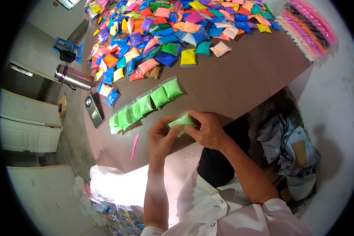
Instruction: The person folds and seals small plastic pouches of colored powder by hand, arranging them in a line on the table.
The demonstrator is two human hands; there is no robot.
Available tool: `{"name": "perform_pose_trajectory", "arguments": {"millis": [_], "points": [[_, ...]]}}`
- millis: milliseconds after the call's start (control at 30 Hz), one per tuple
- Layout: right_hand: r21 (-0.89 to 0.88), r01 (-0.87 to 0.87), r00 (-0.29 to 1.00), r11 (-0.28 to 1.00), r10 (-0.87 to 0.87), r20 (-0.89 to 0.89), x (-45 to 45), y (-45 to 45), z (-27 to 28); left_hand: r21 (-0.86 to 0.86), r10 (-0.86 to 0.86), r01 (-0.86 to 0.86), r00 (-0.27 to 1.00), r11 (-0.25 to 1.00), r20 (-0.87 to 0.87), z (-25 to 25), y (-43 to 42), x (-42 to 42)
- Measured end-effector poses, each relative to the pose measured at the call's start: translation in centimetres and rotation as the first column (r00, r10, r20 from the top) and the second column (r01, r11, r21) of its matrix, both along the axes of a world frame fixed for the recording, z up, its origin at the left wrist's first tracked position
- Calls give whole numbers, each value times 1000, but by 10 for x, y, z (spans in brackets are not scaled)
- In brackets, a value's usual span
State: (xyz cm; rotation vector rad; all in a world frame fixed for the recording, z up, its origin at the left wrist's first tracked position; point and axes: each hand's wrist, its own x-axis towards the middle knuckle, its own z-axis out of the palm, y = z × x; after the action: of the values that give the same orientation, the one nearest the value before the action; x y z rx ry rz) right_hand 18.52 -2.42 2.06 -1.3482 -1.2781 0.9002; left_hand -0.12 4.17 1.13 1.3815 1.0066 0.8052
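Note:
Between my two hands, just above the near edge of the brown table [224, 86], is a small light green packet [182, 121]. My left hand [161, 133] pinches its left side, and my right hand [205, 128] grips its right side and top corner. Beyond my hands, a slanting row of several similar green packets [134, 111] lies on the table, edges overlapping. A pink plastic stick [135, 146] rests to the left of my left hand, touching nothing.
Many colourful packets [161, 35] are heaped across the far side. A steel flask [74, 76] and a phone [93, 110] are at the left edge. Pink, orange and black plastic strips [308, 29] lie far right. Crumpled bags [293, 149] fill a space below right; clear plastic [110, 185] hangs lower left.

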Motion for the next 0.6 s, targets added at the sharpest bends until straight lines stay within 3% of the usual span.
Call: {"name": "perform_pose_trajectory", "arguments": {"millis": [233,467,600], "points": [[13,-4,1000,1000,4,-9,-1,1,-3,7,-52,52,996,999,74,1,0,1],[90,68,997,994,-71,27,-2,1,-3,25,32,-35,994,999,103,-3,-1,0],[-3,8,1000,1000,-8,-11,1,1,-5,33,15,-19,994,999,107,0,-3,9]]}}
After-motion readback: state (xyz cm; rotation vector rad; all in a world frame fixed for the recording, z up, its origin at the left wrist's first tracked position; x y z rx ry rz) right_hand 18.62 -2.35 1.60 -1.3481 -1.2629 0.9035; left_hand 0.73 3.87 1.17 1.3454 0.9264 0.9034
